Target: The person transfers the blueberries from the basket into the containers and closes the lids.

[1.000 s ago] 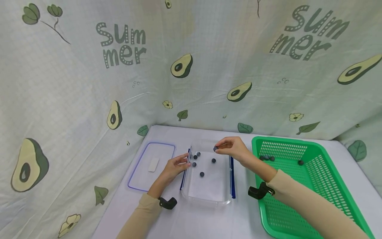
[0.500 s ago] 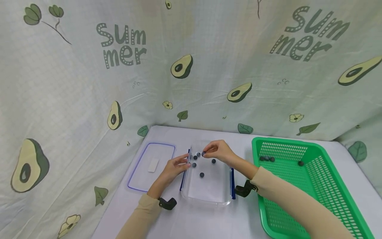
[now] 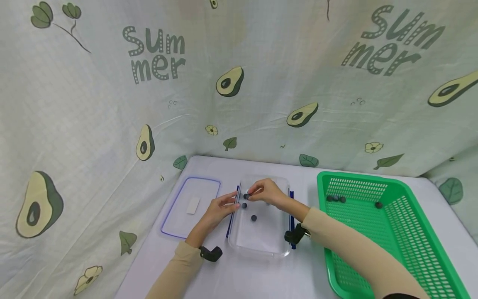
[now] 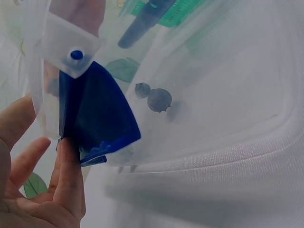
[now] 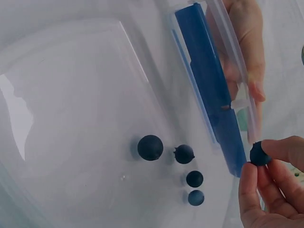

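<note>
A clear plastic food container (image 3: 267, 234) with blue side latches stands on the table. My left hand (image 3: 218, 211) holds its left wall, thumb at the rim and fingers outside, beside the blue latch (image 4: 102, 114) in the left wrist view. Between thumb and fingertips my right hand (image 3: 271, 194) pinches a blueberry (image 5: 259, 154), over the container's left side near that rim. Several loose blueberries (image 5: 150, 147) lie on the container floor, most toward its left side; one blueberry (image 3: 254, 218) sits nearer the middle.
Left of the container lies a clear lid (image 3: 175, 207) with a blue seal and a white rectangle on it. A green slotted basket (image 3: 358, 249) stands at the right, with several blueberries (image 3: 336, 198) at its far end. A printed cloth (image 3: 261, 137) hangs behind the table.
My right hand has moved left across the container with the blueberry, from its right side to near the left rim. The left hand stays at the rim.
</note>
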{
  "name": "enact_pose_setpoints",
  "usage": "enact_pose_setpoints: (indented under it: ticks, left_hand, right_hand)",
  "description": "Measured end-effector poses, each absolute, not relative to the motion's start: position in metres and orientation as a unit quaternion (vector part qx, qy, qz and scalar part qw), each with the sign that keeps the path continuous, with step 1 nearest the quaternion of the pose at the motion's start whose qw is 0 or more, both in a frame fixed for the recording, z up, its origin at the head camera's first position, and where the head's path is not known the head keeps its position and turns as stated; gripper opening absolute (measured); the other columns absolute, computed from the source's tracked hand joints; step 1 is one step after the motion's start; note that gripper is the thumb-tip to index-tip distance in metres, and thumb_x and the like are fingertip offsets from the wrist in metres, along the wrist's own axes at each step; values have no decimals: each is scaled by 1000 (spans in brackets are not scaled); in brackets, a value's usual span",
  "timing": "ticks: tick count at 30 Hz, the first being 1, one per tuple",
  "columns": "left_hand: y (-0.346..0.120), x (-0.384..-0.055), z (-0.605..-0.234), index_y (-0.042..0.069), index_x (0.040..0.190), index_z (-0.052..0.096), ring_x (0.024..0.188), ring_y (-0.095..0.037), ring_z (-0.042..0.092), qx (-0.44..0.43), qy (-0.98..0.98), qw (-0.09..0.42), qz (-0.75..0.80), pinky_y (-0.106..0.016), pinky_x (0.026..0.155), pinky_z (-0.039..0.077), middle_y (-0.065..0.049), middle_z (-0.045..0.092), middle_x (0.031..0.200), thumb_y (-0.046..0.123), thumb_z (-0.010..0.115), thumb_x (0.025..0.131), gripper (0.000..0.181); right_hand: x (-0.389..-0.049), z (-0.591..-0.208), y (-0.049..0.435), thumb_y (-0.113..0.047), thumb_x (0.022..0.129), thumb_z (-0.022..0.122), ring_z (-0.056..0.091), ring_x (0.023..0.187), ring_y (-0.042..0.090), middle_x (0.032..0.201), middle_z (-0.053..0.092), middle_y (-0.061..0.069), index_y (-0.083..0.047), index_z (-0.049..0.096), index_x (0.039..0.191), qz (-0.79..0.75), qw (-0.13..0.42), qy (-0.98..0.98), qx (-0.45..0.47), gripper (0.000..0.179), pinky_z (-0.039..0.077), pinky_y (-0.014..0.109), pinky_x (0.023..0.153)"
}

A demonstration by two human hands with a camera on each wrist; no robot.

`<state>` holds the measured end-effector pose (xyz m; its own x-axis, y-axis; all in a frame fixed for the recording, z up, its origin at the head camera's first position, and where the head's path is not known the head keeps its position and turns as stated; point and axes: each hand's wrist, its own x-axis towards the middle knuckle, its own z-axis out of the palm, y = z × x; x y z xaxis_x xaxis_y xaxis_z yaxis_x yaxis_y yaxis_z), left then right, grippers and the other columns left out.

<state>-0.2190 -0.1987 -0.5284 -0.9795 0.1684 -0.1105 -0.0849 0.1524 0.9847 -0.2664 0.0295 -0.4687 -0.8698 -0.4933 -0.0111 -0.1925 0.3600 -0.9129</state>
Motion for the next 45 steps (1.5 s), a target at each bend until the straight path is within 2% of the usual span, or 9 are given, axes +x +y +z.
enact_pose_setpoints:
  ticks: [9,20,31,38,45]
  left_hand:
    - [-198,-220,-526,9,142,56,118,-35,60,32,748,103,655,-44,100,48,-19,59,133,22,77,90,58]
    - [-197,-223,-525,10,143,56,116,-32,61,29,741,108,662,-42,100,49,-19,59,133,21,76,91,57]
    - [-196,-220,-526,4,143,54,114,-35,62,40,747,96,657,-41,96,51,-26,57,133,17,74,92,56]
    - [-197,-217,-526,8,143,55,117,-34,61,36,746,100,657,-40,98,49,-22,58,133,20,75,92,57]
    - [-199,-217,-527,6,143,54,116,-35,61,40,749,98,654,-38,97,51,-22,58,132,21,75,91,58]
  right_hand:
    - [-271,-470,20,1,80,80,69,89,24,94,71,11,4,73,93,-517,137,817,-213,15,57,37,81]
    - [-276,-481,14,4,77,81,65,78,16,87,70,6,2,72,89,-513,148,819,-209,16,56,30,72]
    - [-273,-488,11,8,72,82,65,76,17,81,70,8,6,72,85,-514,149,817,-216,17,57,28,68]
    - [-272,-488,9,4,76,82,65,77,16,84,70,8,4,73,88,-511,156,820,-206,16,55,27,68]
    - [-269,-484,9,2,78,81,65,79,16,87,71,6,4,73,92,-515,156,817,-209,16,56,29,72]
